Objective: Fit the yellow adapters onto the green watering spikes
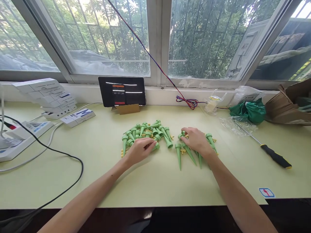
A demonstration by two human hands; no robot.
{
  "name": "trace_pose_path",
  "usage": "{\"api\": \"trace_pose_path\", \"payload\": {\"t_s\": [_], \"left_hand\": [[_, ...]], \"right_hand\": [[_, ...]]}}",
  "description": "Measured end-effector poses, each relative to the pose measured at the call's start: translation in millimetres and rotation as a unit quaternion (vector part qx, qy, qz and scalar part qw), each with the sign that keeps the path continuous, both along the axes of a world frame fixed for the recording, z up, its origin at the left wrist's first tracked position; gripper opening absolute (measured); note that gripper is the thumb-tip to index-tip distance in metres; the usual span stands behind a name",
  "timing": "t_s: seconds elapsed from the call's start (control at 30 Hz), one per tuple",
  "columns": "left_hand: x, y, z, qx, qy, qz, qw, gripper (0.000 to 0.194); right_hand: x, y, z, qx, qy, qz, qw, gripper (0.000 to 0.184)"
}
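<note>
Head view: right hand (195, 139) pinches a green cap (180, 135); left hand (139, 149) curls over green spikes (148, 134), hold unclear.

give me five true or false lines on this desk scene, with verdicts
1. The left hand and right hand are both at the green spikes. True.
2. The green spikes lie in a tray. False: they lie loose on the table.
3. The dark screen stands propped up. True.
4. Left of the dark screen stands a red mug. False: white boxes are stacked there.
5. The black-handled screwdriver lies right of the right hand. True.
</note>
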State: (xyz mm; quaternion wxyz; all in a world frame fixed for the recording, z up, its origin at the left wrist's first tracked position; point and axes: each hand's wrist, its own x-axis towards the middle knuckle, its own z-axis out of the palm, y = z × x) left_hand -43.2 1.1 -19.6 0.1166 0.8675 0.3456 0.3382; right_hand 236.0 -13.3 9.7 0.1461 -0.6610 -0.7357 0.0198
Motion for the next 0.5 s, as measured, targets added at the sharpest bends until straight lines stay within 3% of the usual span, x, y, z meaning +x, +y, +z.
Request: {"api": "trace_pose_path", "payload": {"t_s": [0.33, 0.5], "left_hand": [[0, -1, 1.4, 0.002, 0.005, 0.006, 1.0, 0.034], [-1, 2, 2.8, -0.002, -0.011, 0.015, 1.0, 0.026]], "right_hand": [[-2, -1, 0.2, 0.031, -0.002, -0.005, 1.0, 0.017], [-18, 0, -10.5, 0.107, 0.077, 0.061, 0.989, 0.017]]}}
